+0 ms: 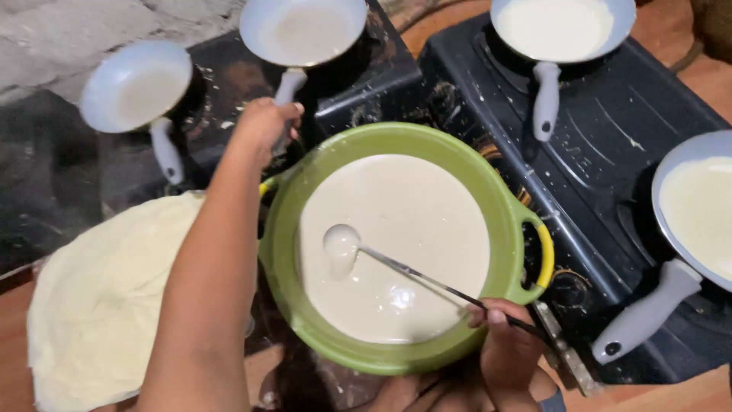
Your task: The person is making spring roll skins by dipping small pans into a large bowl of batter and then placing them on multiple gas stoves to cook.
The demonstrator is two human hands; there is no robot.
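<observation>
My left hand (263,126) reaches forward and grips the grey handle of the pale blue pan (303,30) at the top centre, which holds a thin layer of batter. My right hand (507,343) at the bottom holds the thin metal stem of a ladle (341,246). The ladle's bowl rests in the pale batter inside a large green pot (305,191) with yellow handles, right below me.
A pan (136,85) sits at the upper left, another pan (563,29) at the top right, a third pan (698,206) at the right edge, all with batter, on dark batter-splashed stoves (610,137). A stack of pale flat crepes (99,297) lies at the lower left.
</observation>
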